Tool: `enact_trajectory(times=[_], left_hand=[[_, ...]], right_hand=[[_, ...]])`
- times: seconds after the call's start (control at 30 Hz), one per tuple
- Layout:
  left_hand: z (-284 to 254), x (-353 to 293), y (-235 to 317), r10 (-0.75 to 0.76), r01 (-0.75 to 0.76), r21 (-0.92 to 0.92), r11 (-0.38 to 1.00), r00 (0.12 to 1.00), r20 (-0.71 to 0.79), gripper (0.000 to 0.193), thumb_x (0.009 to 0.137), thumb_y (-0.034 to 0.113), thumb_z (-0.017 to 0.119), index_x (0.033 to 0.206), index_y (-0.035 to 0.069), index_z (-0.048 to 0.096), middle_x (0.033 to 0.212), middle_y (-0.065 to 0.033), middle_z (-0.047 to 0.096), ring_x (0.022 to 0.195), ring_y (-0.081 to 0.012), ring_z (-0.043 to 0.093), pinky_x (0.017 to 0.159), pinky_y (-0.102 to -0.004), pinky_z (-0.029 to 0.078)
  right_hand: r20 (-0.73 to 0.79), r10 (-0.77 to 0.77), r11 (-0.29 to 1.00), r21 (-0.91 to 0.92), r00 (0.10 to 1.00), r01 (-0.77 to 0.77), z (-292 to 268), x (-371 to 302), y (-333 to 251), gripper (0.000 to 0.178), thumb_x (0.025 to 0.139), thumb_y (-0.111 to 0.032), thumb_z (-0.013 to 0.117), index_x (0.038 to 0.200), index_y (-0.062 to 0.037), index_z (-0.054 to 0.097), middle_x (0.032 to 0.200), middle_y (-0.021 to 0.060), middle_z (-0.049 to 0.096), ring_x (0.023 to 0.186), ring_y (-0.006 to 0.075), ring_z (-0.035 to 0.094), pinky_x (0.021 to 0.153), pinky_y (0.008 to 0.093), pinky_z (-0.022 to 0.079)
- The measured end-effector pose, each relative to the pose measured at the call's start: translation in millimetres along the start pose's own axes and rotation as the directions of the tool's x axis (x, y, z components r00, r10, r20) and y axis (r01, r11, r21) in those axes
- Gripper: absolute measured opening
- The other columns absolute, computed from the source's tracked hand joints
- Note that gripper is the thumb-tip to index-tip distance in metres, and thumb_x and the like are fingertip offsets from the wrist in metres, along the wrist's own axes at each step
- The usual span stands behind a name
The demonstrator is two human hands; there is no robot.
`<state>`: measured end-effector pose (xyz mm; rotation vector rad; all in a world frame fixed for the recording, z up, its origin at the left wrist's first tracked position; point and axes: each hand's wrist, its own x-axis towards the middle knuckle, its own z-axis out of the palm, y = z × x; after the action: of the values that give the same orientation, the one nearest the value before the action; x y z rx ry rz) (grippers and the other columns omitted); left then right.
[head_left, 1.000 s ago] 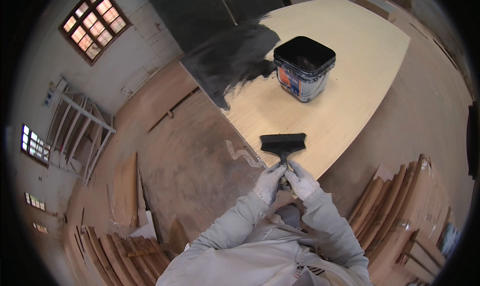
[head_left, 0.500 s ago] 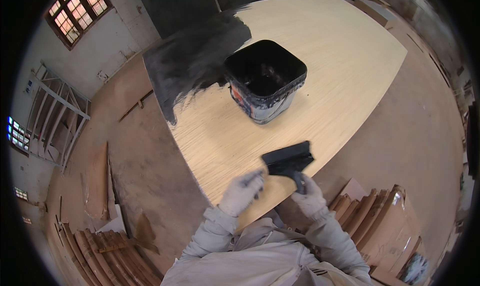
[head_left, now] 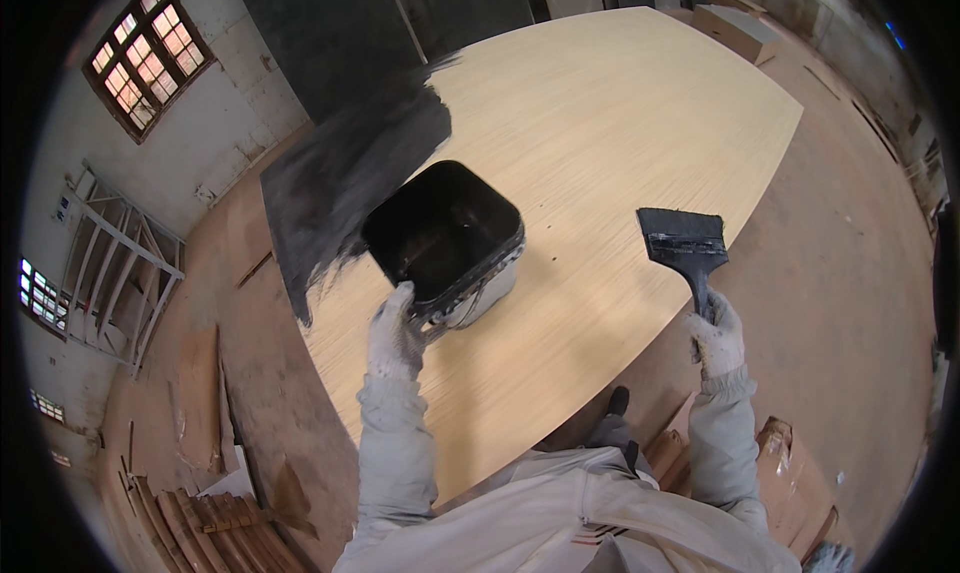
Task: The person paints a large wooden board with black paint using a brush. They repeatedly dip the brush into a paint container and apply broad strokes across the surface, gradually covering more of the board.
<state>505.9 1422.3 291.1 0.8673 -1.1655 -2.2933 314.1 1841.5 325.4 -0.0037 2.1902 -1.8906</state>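
Observation:
A square black-rimmed paint bucket (head_left: 488,298) is over the left part of a pale wood-grain board (head_left: 590,303). Its inside is coated black, and dark smears run down its pale outer wall. My gloved left hand (head_left: 397,335) grips the bucket's near left rim, thumb over the edge. Whether the bucket's base touches the board, I cannot tell. Out to the right, my gloved right hand (head_left: 718,335) is closed round the handle of a wide black paintbrush (head_left: 684,241). Its bristles point away from me above the board's right edge. Black paint (head_left: 350,173) covers the board's far left corner.
Dark panels (head_left: 320,43) stand behind the board. Stacked brown cardboard packages (head_left: 190,523) lie on the floor at lower left, with more cardboard (head_left: 795,483) at lower right. A white metal rack (head_left: 125,268) leans by the left wall, and a box (head_left: 738,33) sits far right.
My left hand has taken hold of the bucket's rim; the bucket appears nearer and further left. My right hand has swung the brush out to the right, away from my left hand.

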Motion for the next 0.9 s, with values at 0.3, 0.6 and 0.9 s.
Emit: enact_trajectory(times=[0.3, 0.6, 0.9], left_hand=[[89.3, 25.6, -35.6, 0.1, -0.103, -0.049, 0.993, 0.993, -0.063, 0.043, 0.105, 0.033, 0.063, 0.139, 0.006, 0.061, 0.131, -0.0194, 0.071, 0.115, -0.0365, 0.072, 0.095, -0.0608, 0.06], [213.2, 91.6, -84.6, 0.139, -0.156, -0.094, 0.983, 0.976, -0.166, 0.035, 0.105, 0.03, 0.064, 0.127, 0.003, 0.067, 0.12, -0.0191, 0.074, 0.105, -0.0355, 0.075, 0.084, -0.0575, 0.064], [345.0, 190.8, -120.0, 0.094, -0.095, -0.003, 0.996, 0.994, -0.047, 0.046, 0.106, 0.035, 0.065, 0.135, 0.0, 0.061, 0.128, -0.0216, 0.071, 0.113, -0.0383, 0.071, 0.093, -0.0611, 0.061]], right_hand=[[0.221, -0.133, 0.991, 0.058, 0.966, 0.123, -78.8, 193.0, -27.1, 0.062, 0.088, -0.007, 0.074, 0.146, 0.0042, 0.056, 0.089, 0.0002, 0.064, 0.06, 0.0055, 0.051, 0.051, 0.023, 0.041], [0.339, -0.234, 0.957, -0.084, 0.911, 0.277, -149.4, 355.2, -80.5, 0.045, 0.089, 0.001, 0.072, 0.132, -0.0028, 0.06, 0.092, -0.001, 0.062, 0.075, 0.0046, 0.053, 0.063, 0.0222, 0.044], [0.426, -0.526, 0.753, -0.17, 0.736, 0.636, -161.9, 452.6, -118.7, 0.041, 0.087, -0.003, 0.07, 0.128, -0.0017, 0.066, 0.105, 0.0107, 0.068, 0.095, 0.0207, 0.067, 0.084, 0.0353, 0.054]])
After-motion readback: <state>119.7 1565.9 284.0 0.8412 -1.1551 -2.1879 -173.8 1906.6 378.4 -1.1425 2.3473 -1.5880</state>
